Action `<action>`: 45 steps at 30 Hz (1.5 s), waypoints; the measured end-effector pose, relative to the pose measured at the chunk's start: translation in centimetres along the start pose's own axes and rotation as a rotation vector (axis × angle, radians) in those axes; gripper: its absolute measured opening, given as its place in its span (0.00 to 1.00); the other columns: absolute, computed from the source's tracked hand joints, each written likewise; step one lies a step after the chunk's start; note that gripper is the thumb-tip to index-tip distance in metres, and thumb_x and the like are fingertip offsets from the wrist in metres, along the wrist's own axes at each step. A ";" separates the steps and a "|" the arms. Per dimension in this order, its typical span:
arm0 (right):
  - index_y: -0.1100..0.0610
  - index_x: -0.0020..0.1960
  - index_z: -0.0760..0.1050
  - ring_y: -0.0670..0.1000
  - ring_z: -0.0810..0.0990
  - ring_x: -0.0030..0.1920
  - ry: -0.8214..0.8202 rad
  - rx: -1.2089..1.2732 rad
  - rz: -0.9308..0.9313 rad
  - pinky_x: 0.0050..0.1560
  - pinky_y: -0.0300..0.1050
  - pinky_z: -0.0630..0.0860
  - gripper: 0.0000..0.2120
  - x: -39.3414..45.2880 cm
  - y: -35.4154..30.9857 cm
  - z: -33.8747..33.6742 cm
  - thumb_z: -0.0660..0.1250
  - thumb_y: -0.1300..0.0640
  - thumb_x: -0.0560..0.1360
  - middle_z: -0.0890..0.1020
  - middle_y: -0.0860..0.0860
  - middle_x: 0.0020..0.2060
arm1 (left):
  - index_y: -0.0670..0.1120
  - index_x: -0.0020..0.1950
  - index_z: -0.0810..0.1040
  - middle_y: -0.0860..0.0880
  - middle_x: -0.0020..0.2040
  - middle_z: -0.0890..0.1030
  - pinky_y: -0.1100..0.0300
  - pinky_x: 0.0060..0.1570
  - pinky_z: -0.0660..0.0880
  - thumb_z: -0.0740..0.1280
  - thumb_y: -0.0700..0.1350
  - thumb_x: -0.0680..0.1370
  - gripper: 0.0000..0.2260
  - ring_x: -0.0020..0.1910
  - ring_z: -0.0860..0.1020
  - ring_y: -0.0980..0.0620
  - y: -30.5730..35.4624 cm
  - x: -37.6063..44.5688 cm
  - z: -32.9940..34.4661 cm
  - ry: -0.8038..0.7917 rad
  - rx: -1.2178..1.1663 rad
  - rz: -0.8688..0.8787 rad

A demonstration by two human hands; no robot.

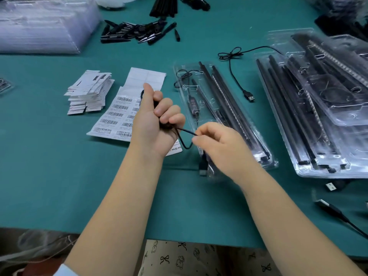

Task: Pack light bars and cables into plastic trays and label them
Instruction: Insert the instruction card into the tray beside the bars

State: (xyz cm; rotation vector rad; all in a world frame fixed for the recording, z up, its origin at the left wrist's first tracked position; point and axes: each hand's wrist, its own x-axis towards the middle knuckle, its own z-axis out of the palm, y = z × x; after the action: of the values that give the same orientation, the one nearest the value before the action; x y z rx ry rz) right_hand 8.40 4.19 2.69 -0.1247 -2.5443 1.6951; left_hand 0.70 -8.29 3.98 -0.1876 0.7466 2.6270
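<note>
Clenching a coiled cable (180,134) — left hand (157,120); right hand (217,144) seemingly pinches its loose end

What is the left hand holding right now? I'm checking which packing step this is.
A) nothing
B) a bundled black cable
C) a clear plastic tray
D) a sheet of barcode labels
B: the left hand has its fingers curled round a bundled black cable, whose loose end runs across to the right hand, which pinches it.
</note>
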 end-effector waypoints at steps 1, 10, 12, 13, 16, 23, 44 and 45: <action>0.52 0.37 0.74 0.42 0.69 0.30 -0.062 0.122 0.056 0.35 0.35 0.66 0.07 0.3 0.1 -0.5 0.68 0.59 0.73 0.75 0.42 0.28 | 0.49 0.35 0.67 0.54 0.22 0.59 0.68 0.18 0.59 0.57 0.57 0.81 0.18 0.18 0.58 0.58 0.2 0.0 -0.1 -0.025 0.000 -0.060; 0.57 0.41 0.79 0.48 0.77 0.32 -0.119 1.087 0.169 0.34 0.39 0.75 0.11 1.5 2.0 -3.0 0.59 0.65 0.69 0.81 0.54 0.32 | 0.46 0.42 0.71 0.55 0.22 0.58 0.67 0.18 0.58 0.70 0.48 0.69 0.10 0.18 0.56 0.58 -0.4 -0.2 0.1 -0.080 0.549 -0.205; 0.56 0.37 0.77 0.46 0.74 0.28 0.027 1.089 0.192 0.28 0.36 0.71 0.11 1.7 1.8 -2.5 0.60 0.65 0.74 0.81 0.52 0.30 | 0.44 0.48 0.70 0.54 0.24 0.63 0.68 0.19 0.59 0.71 0.45 0.70 0.13 0.18 0.57 0.58 -1.0 -0.2 -0.1 -0.096 0.694 -0.157; 0.56 0.40 0.76 0.45 0.74 0.27 0.072 1.026 0.181 0.26 0.35 0.69 0.09 1.8 1.8 -2.3 0.61 0.66 0.75 0.81 0.51 0.30 | 0.42 0.49 0.72 0.53 0.25 0.66 0.68 0.21 0.60 0.70 0.43 0.72 0.10 0.19 0.58 0.58 -1.4 -0.3 -0.1 -0.122 0.744 -0.127; 0.59 0.45 0.74 0.45 0.76 0.28 0.077 0.731 0.107 0.28 0.37 0.73 0.05 1.5 1.5 -1.3 0.62 0.68 0.75 0.82 0.51 0.32 | 0.45 0.42 0.79 0.52 0.29 0.71 0.67 0.23 0.63 0.71 0.43 0.74 0.03 0.21 0.61 0.57 -2.6 -0.7 -0.1 -0.233 0.819 -0.069; 0.54 0.25 0.66 0.48 0.60 0.21 0.168 0.746 0.179 0.23 0.35 0.57 0.09 1.5 1.0 -1.3 0.60 0.60 0.63 0.69 0.51 0.20 | 0.48 0.33 0.69 0.53 0.24 0.60 0.68 0.20 0.58 0.63 0.50 0.80 0.16 0.19 0.57 0.57 -2.8 -0.7 0.8 0.037 0.479 0.120; 0.44 0.47 0.81 0.40 0.77 0.34 0.203 0.194 -0.104 0.38 0.37 0.76 0.11 0.5 1.1 1.0 0.69 0.60 0.73 0.82 0.41 0.37 | 0.52 0.30 0.79 0.56 0.29 0.76 0.66 0.32 0.69 0.70 0.53 0.71 0.11 0.29 0.74 0.58 -4.0 -0.5 0.1 0.200 0.792 0.303; 0.45 0.47 0.81 0.40 0.77 0.35 0.196 0.172 -0.105 0.40 0.37 0.76 0.10 0.4 1.1 0.9 0.70 0.60 0.73 0.82 0.41 0.37 | 0.53 0.27 0.78 0.56 0.29 0.76 0.65 0.33 0.69 0.67 0.55 0.73 0.15 0.29 0.73 0.58 -4.0 -0.5 0.3 0.234 0.755 0.314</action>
State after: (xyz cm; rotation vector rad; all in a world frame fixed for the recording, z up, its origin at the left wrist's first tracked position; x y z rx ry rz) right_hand 7.87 3.78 1.37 -0.1362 -2.2174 1.7573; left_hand 2.82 -5.26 2.44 -0.1651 1.9090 2.4037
